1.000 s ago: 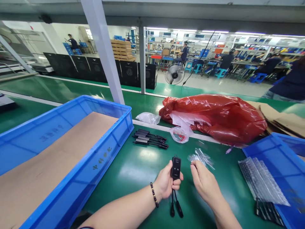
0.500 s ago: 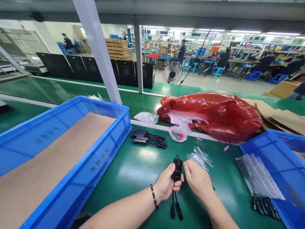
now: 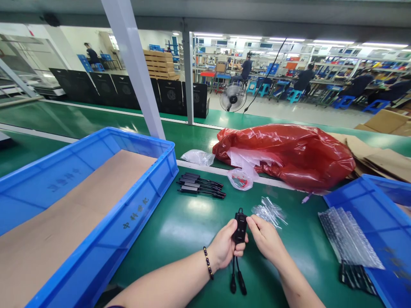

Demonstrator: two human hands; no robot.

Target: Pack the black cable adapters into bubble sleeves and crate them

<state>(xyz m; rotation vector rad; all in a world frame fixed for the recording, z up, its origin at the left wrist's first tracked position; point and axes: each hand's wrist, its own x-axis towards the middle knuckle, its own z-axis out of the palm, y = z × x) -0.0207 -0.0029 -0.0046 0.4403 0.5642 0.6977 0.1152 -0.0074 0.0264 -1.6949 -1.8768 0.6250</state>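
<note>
My left hand (image 3: pixel 224 247) is closed around a small black controller box (image 3: pixel 240 226) held upright over the green table (image 3: pixel 186 226). Two short black cables with plugs (image 3: pixel 237 280) hang below it. My right hand (image 3: pixel 265 239) pinches the box's upper right edge with its fingertips. Just beyond my right hand lie crumpled clear plastic wrappers (image 3: pixel 269 211). A row of several identical black controllers (image 3: pixel 201 186) lies flat further back on the table.
A large blue crate (image 3: pixel 135 222) lined with cardboard stands at the left. Another blue crate (image 3: pixel 379 214) with bubble wrap (image 3: pixel 348 237) sits at the right. A red plastic bag (image 3: pixel 289 154) and small clear bags (image 3: pixel 240 179) lie behind. People work at far benches.
My right hand has moved left from beside the wrappers and taken the top of the controller. My left hand kept holding it and raised it slightly.
</note>
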